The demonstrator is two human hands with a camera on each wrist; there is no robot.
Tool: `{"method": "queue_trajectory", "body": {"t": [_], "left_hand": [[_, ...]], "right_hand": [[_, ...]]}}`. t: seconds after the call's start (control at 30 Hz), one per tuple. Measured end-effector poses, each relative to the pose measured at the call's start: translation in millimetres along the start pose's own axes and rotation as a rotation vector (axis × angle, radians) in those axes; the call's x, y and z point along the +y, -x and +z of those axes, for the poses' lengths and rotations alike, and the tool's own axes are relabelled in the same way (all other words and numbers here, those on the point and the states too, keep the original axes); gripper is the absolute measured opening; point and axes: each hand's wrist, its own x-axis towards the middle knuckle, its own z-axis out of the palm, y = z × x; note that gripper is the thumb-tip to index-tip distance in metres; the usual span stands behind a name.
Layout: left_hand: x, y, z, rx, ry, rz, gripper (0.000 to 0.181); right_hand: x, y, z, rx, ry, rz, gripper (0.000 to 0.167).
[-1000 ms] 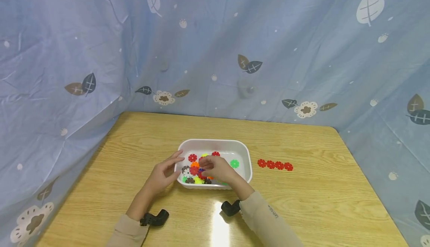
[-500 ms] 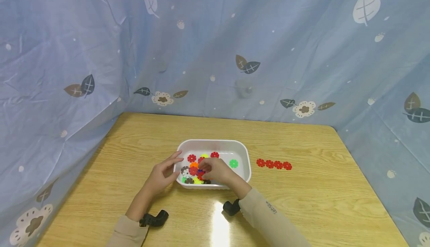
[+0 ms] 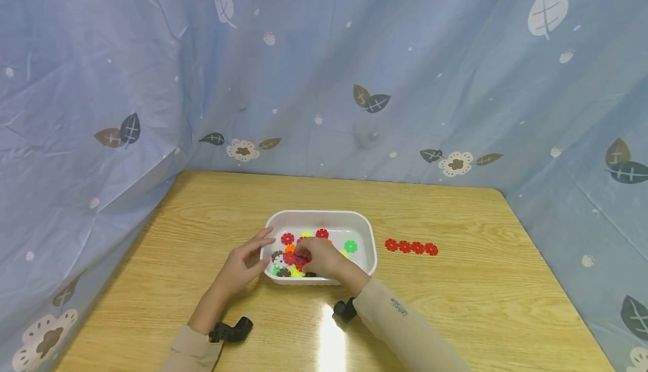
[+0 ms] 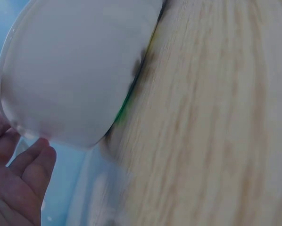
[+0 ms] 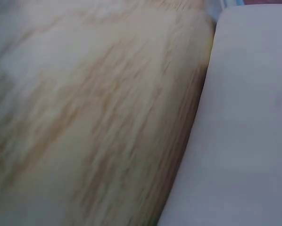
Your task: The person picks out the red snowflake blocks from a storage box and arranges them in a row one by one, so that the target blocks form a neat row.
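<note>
Table [image 3: 481,299]: yellowish wood grain; far right corner rounded.
Cloth [image 3: 298,51]: blue, creased, behind and at both sides; printed leaves [image 3: 548,12], flowers [image 3: 457,164].
Glare [image 3: 331,344]: white strip, near edge.

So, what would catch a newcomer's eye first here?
The white tray of colourful discs, central in the head view, probably comes first, with the left hand at its left rim and the right hand inside. Right of it, four red discs in a row stand out against the wooden table.

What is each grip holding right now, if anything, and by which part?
The left grip holds the white tray by the rim at its left end. Whether the right grip, inside it, pinches any notched disc cannot be told.
</note>
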Motion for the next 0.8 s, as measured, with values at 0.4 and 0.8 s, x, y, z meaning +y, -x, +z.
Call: {"method": "queue_trajectory", "body": {"t": [0.4,0.8], "left_hand": [[1.5,1.6,0.5,0.004,-0.003,-0.007,0.034],[3.0,2.2,1.4,-0.004,-0.007,-0.036,0.034]], "right_hand": [[-0.8,-0.4,0.2,-0.005,0.022,0.026,0.028],[1.6,3.4,-1.8,0.032,-0.009,0.003,0.018]]}}
